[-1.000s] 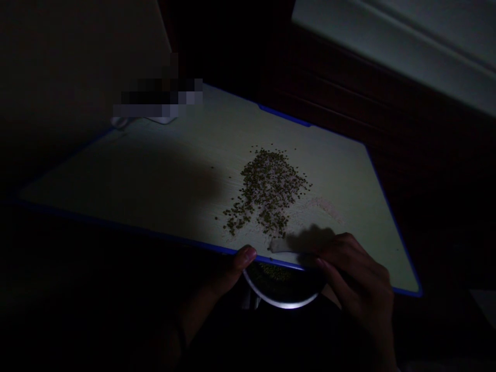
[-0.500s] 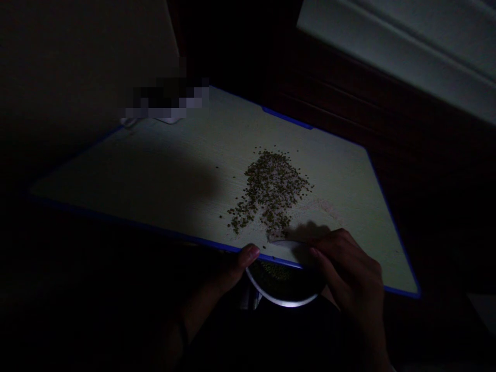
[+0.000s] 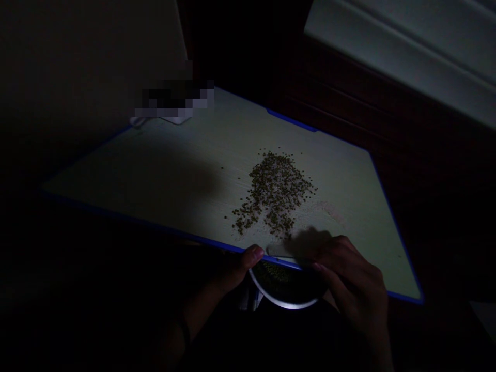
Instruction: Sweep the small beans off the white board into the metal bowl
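Small dark-green beans [image 3: 277, 181], mixed with pale bits, lie in a spread pile on a pale board [image 3: 186, 155] with a blue rim. My left hand [image 3: 248, 261] grips the board's near edge, thumb on top, its other fingers hidden underneath. Close to that thumb, a thin, flat, pale strip [image 3: 282, 252] lies low against the board. My right hand [image 3: 352, 274] pinches the strip's right end; its exact kind is unclear in the dim light. Under the near edge sits a metal-rimmed bowl [image 3: 290, 306] with green beans inside, partly covered by the board.
A light-coloured object [image 3: 180, 116], partly pixelated, rests at the board's far left corner. A pale ledged surface [image 3: 406, 57] fills the upper right. Reddish crumbs [image 3: 331, 212] are scattered right of the pile. The surroundings are very dark.
My right hand has drawn the strip toward the board's near edge, away from the bean pile. My left hand keeps its grip. The whole view has shifted slightly.
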Tool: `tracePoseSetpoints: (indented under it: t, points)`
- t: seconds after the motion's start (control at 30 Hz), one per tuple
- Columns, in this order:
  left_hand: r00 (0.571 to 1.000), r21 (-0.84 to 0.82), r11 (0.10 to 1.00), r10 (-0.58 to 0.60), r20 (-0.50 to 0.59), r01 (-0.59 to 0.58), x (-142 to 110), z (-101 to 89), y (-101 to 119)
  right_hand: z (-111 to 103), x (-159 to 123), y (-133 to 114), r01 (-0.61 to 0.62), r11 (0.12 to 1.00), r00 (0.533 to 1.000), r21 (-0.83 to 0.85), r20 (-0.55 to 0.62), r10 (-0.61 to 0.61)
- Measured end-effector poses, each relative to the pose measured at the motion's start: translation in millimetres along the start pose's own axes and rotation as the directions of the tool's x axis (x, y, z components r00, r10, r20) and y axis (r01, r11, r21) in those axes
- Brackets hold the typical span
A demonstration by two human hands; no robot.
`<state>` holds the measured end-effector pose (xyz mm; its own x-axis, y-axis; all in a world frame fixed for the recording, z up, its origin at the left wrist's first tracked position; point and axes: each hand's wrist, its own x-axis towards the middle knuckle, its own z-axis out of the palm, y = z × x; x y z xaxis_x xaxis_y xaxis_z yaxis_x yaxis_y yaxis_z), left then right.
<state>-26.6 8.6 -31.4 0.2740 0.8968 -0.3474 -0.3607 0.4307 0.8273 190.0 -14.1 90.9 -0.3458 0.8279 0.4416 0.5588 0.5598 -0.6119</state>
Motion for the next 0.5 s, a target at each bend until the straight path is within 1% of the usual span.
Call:
tracePoseSetpoints:
  t: [0.13,0.37,0.5]
  points:
    - [1.0,0.022,1.0,0.01,0.016,-0.011,1,-0.5,2,1,-5,-1,-0.04,0.999,0.999,-0.001,-0.029,0.04]
    - [1.0,0.068,0.998,0.004,0.023,-0.006,1,-6.9,-3,1,-20,-4,-0.08,0.996,0.994,-0.039,-0.081,0.076]
    - [0.995,0.217,0.976,-0.028,0.092,0.008,4,-11.0,-3,2,-22,-4,-0.102,0.993,0.99,-0.054,-0.105,0.095]
